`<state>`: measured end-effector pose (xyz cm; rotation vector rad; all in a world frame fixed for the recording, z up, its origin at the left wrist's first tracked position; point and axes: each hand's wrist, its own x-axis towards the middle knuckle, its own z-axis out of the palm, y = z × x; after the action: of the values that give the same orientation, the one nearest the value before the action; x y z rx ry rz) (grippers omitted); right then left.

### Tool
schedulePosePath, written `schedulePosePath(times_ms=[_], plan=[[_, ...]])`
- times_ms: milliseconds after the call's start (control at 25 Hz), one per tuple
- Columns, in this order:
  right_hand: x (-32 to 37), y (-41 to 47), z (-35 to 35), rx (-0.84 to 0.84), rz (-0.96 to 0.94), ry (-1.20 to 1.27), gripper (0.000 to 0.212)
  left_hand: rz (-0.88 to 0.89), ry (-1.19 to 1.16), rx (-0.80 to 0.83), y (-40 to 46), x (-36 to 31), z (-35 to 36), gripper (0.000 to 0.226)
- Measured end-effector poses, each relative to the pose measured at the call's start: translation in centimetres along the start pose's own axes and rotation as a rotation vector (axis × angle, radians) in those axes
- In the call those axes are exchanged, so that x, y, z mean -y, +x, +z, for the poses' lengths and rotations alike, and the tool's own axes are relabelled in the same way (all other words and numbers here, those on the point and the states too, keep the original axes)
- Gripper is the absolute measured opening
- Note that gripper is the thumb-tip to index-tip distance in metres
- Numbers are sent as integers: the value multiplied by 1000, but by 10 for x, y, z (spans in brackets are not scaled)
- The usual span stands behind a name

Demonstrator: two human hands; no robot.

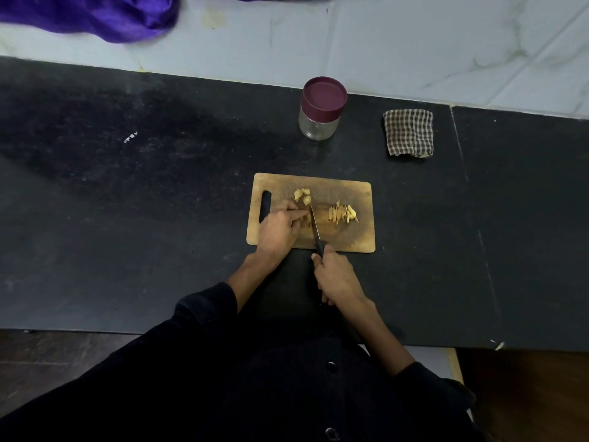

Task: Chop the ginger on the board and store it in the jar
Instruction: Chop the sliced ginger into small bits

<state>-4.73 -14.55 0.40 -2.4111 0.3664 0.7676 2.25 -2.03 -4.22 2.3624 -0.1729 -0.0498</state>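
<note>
The chopping is partly done, by the look of it. A pile of thin slivers (342,212) lies on the right half of the board (350,237), cut and pushed aside, while a few uncut chunks (302,196) sit near the board's upper left, just beyond the left hand's fingertips. Nothing has gone into the jar (320,111) — it stands well behind the board on the dark counter (127,218), lid (324,94) on, and its clear lower part looks empty.

The right hand (334,277) is clenched round the black handle of the knife (315,228), blade pointing away across the board, tip close to the chunks. The left hand (282,226) rests on the board with fingers curled down against the wood beside the blade; it seems to be pinning a piece for the next cut, though that piece is hidden under the fingers and I cannot tell for sure.

Left to do, I judge: finish the chunks, open the jar, move the ginger in, close it.

The ginger is pale yellow — chunks knobbly and irregular, slivers short and stick-like, darker along some edges.

A folded checked cloth (408,132) lies right of the jar.
</note>
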Motion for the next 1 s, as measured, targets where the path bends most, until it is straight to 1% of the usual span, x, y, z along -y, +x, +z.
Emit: schedulePosePath(times_ms=[520, 1000], plan=[[-2, 4, 5, -11, -19, 3, 27, -1, 48, 19, 1, -4, -3, 25], [5, 5, 3, 12, 41, -99, 27, -37, 60, 32, 5, -7, -3, 25]])
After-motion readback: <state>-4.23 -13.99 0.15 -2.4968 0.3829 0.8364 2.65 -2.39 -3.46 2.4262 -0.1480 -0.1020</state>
